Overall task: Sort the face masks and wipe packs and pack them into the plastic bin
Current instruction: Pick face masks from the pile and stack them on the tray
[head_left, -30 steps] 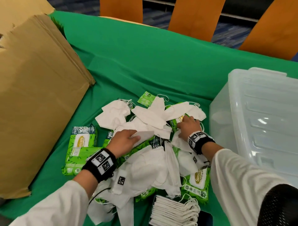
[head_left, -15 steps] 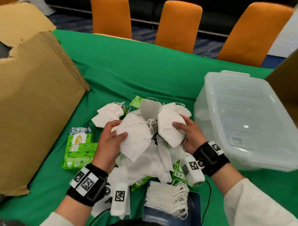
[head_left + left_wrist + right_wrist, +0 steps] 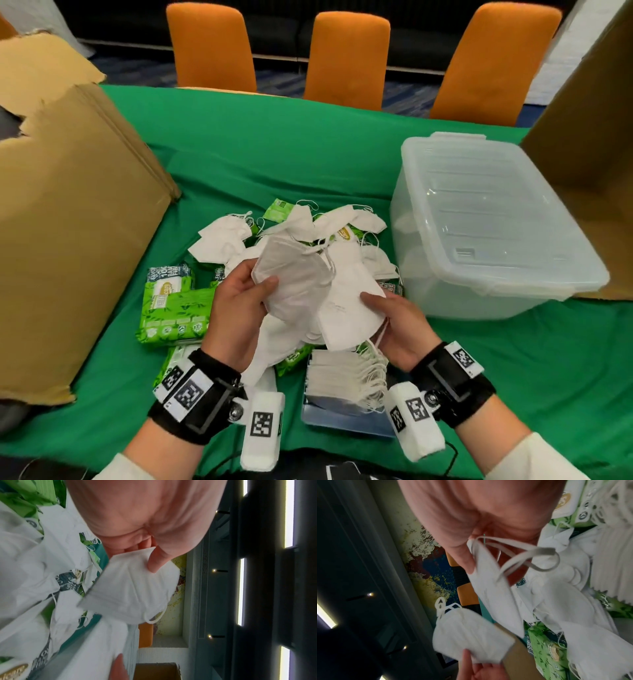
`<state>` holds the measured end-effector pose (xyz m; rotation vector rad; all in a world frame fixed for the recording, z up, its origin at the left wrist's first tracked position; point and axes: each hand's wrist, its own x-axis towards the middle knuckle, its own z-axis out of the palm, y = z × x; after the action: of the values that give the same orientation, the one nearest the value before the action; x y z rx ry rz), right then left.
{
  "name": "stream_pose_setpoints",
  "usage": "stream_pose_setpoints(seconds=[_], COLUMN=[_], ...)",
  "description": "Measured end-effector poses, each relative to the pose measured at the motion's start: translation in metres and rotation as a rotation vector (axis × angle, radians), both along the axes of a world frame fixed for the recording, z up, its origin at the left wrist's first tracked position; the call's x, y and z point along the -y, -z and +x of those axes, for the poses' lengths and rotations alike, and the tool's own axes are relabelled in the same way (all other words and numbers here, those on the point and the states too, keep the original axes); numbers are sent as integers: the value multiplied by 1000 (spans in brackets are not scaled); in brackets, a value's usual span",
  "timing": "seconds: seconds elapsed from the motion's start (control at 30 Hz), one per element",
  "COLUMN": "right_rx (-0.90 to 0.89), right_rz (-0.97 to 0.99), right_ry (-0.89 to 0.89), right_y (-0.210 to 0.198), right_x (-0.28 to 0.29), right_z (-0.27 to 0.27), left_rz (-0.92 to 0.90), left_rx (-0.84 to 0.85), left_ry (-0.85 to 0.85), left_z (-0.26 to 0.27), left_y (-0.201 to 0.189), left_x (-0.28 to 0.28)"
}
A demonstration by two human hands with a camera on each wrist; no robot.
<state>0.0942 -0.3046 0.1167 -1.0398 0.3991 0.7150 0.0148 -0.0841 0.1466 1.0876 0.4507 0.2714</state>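
Both hands have lifted off the pile — left hand (image 3: 239, 308) pinches one mask (image 3: 294, 284), right hand (image 3: 397, 325) pinches another mask (image 3: 346, 308), above the table (image 3: 274, 154).

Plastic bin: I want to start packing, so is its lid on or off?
On. The clear lid covers the plastic bin; its clips sit at the rim.

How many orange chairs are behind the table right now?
3, all along the far edge of the green table: one at far left, one in the middle, one at right. A cardboard box blocks the far right, so another could be hidden there.
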Motion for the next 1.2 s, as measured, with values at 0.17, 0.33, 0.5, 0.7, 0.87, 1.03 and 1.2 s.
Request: stream_pose_setpoints(seconds=[0.17,0.33,0.5,0.7,0.87,1.03,1.2], right_rx=[1,-23,33,178,365,489,502], right_rz=[-29,67,52,37,61,-87,-98], right_ry=[-32,65,81,111,99,38,-119], right_y=[-2,-4,-12,-18,-27,-11,-4], right_x=[5,8,18,30,21,1,1], right_z=[-23,-37,-45,-47,-44,-40,-42], left_rz=[247,466,350,447,521,387,276], left_rx=[78,-63,-107,-85,-21,35,-41], left_ry=[79,351,396,152,340,446,275], left_z=[-12,-26,-39,-32,-33,-30,-20], left_y=[-5,12,8,14,12,8,12], left_x=[14,31,34,16,22,48,35])
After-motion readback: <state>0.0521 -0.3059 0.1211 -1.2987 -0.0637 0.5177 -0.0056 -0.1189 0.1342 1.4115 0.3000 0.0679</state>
